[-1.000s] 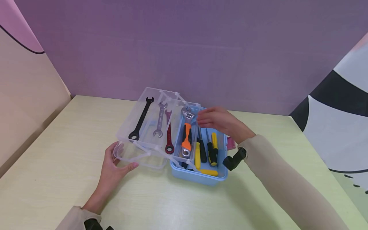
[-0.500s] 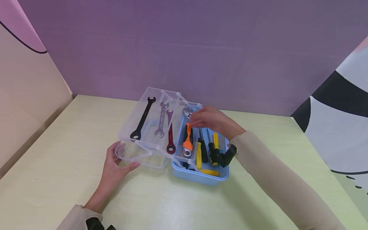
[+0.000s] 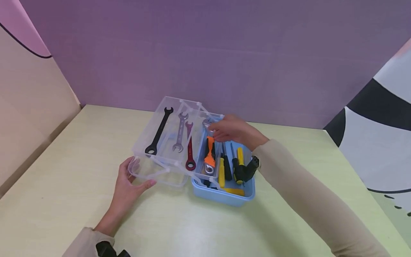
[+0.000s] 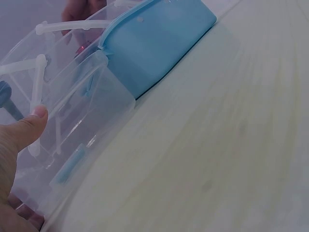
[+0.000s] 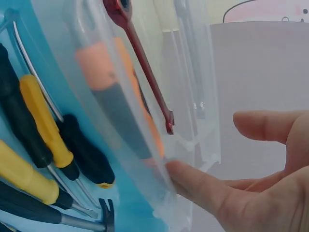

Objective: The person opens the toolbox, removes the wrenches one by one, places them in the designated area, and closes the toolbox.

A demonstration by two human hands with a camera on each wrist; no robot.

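Toolbox [image 3: 224, 194], blue base, on bench [image 3: 80, 200], clear trays [image 3: 167, 142] fanned out leftward. Left hand [image 3: 130, 187] on bench, fingers curled round near corner of lowest clear tray, thumb on rim. Right hand [image 3: 232, 130] at far end of upper tray, fingers pinching tray wall beside orange-handled adjustable wrench [image 3: 209, 153]. Black wrench [image 3: 158, 131], silver wrench [image 3: 179, 132], red wrench [image 3: 189, 146] in trays. Screwdrivers [image 3: 229, 166] in blue base.

Pale wooden table [image 3: 64, 171]; purple wall [image 3: 192, 53] behind.
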